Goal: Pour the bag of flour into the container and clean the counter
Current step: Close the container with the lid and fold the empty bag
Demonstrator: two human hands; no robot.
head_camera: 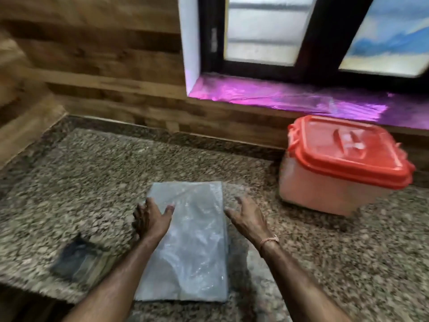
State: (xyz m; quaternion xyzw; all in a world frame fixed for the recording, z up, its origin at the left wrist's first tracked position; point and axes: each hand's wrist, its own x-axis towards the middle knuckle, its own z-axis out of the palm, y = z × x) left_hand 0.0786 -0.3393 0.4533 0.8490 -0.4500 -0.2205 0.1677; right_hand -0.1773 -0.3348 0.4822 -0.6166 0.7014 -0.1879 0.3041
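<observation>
A flat, clear plastic bag of pale flour (190, 247) lies on the speckled granite counter (92, 182), long side running away from me. My left hand (149, 218) rests on the bag's far left edge with fingers spread. My right hand (247, 214) hovers just off the bag's right edge, fingers apart and holding nothing. The container (325, 189) is a translucent tub that stands to the right near the wall, its red lid (348, 147) closed on top. The frame is motion-blurred.
A dark, blurred flat object (79, 259) lies on the counter left of the bag, near the front edge. Wood-look wall panels run behind the counter. A window sill with purple film (290, 98) sits above the container.
</observation>
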